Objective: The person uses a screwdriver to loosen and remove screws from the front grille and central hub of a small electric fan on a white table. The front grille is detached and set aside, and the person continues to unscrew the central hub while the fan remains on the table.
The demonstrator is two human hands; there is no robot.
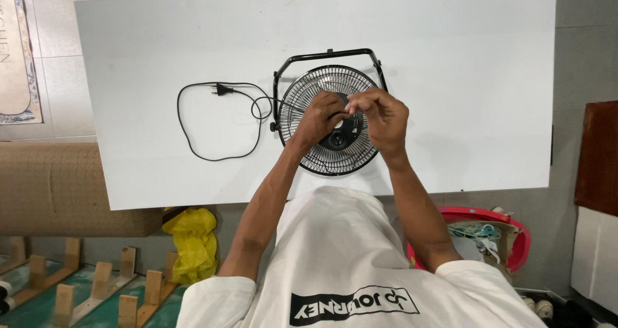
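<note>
Both hands met over the fan's (331, 119) hub: left hand (320, 117) curled on the wire grille, right hand (384, 114) pinching something too small to identify. Lying flat mid-table (450, 77), the fan looked light but rigid; its thin grille might bend, so the black frame (329, 56) seemed the safer hold. Farther left, the cord (193, 119) lay looped.

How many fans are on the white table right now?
1: a black wire-grille fan lies flat near the white table's front edge, under both hands; its cord loops left.
</note>
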